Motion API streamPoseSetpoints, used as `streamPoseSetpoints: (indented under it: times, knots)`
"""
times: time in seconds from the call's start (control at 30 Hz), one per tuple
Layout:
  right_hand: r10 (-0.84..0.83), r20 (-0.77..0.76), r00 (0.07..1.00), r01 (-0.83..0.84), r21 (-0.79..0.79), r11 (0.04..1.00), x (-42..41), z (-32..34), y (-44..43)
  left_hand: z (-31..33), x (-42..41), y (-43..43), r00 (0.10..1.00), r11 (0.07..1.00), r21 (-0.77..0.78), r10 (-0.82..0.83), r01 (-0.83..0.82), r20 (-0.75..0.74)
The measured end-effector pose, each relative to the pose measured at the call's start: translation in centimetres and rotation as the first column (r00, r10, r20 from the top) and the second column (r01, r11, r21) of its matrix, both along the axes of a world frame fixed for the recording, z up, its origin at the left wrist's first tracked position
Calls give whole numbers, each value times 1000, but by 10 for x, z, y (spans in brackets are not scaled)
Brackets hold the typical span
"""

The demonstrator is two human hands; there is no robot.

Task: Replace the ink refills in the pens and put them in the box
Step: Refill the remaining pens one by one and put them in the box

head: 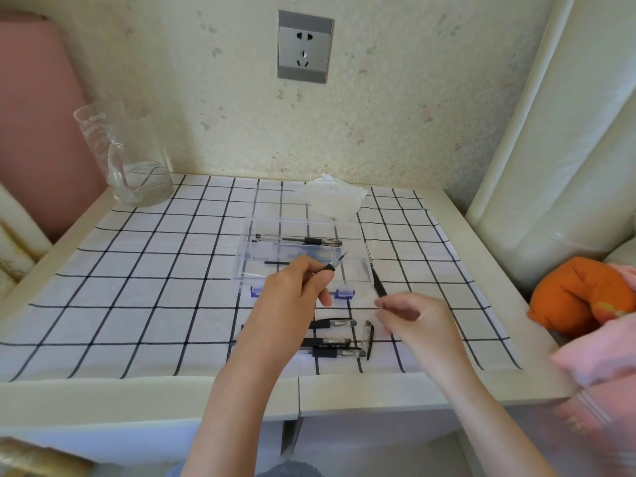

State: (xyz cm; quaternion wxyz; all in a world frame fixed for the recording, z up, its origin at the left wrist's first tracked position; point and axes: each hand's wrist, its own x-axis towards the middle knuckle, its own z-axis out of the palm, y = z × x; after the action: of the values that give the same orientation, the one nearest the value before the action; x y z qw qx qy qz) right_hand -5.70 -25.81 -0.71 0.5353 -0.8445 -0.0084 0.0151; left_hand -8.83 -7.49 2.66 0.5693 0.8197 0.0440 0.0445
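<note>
We see the left hand [292, 290] over the front part of the clear box [247, 266]. Its grip is closed round a pen [335, 265] w/ black sleeve and metal tip, the tip pointing up and right. The right hand [413, 318], near it, pinches a thin dark refill [377, 282] which slants up toward the box's right corner. At the back of the box lie finished pens [299, 239], approx. two. More pens [332, 340] and a loose cap [369, 333] lie on the checked cloth [137, 287], near the desk [137, 397] front edge. The glass jug [137, 160], back left, carries writing, maybe "Drink", seen mirrored. Print on the pens is too small to read.
</note>
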Motion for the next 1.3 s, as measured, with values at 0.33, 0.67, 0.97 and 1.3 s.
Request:
streamPoseSetpoints:
  times: [0.33,0.67,0.97,1.3]
  knots:
    - [66,186,980,33,-484,874,-13,-23,0,2,-1,-3,1000,1000,11,-16,16,-16]
    - [103,175,979,-25,-402,915,-9,-20,-4,2,-1,-4,999,1000,10,-21,21,-26]
    - [127,137,983,-85,-276,957,-7,-19,-1,2,-1,-5,999,999,24,-25,25,-26]
    - [67,-161,985,22,496,868,-2,25,29,2,-2,-7,999,999,13,-36,36,-13]
